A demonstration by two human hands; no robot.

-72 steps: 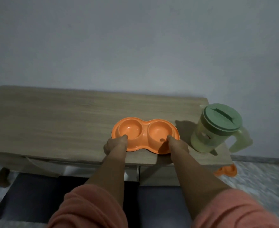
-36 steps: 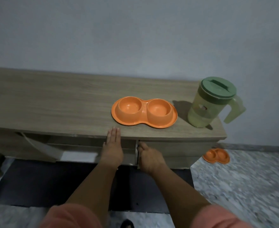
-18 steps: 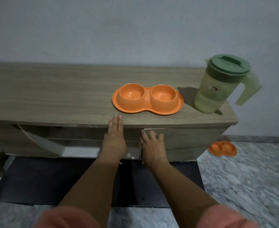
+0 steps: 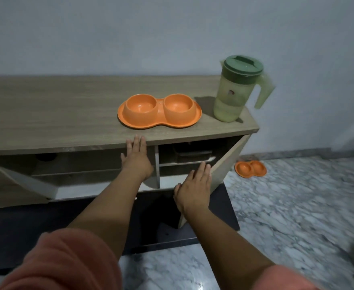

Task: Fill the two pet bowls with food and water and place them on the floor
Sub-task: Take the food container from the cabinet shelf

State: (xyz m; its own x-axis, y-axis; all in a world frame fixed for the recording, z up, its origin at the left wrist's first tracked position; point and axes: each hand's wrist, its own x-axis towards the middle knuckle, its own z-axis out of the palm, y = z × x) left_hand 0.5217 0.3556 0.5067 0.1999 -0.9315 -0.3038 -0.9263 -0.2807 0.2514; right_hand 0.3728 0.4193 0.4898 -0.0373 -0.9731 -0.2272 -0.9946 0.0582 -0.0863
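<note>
Right-hand cabinet door (image 4: 224,168) now swung open; right hand (image 4: 195,185) flat on it, fingers straight, together. Left hand (image 4: 137,159) flat against cabinet (image 4: 67,105) front edge, fingers together. Double pet bowl (image 4: 159,110) empty on top beside pitcher (image 4: 235,88). Risk: jolting cabinet tips pitcher near the edge.

Bowls we count: two double bowls (image 4: 159,110) (image 4: 250,168)
Jugs we see: one (image 4: 236,88)
Cabinets: one (image 4: 67,109)
Our hands: two (image 4: 137,160) (image 4: 195,188)
</note>
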